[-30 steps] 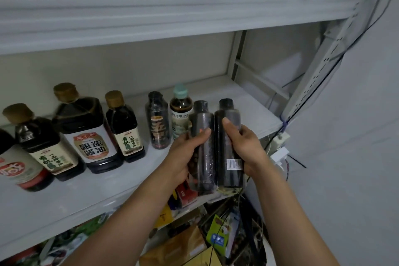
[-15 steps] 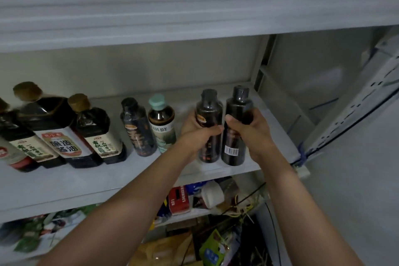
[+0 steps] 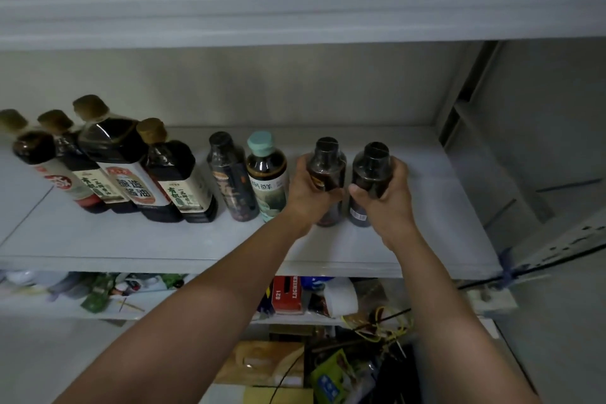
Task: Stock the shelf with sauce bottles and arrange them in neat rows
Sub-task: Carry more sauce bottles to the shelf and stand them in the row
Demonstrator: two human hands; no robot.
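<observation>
Both hands, left hand [image 3: 310, 195] and right hand [image 3: 388, 195], each grip a dark bottle [image 3: 328, 170] on the grey shelf [image 3: 131, 239].

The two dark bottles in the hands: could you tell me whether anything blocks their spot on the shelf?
Nothing visible does: both bottles stand at the row's right end, beside the teal-capped bottle.

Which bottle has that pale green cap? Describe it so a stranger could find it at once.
On the middle shelf, follow the row of dark sauce bottles rightward to the bottle just left of the person's left hand. The teal-capped bottle stands there upright; its neighbours all have black or brown caps, while it alone has a pale green one.
</observation>
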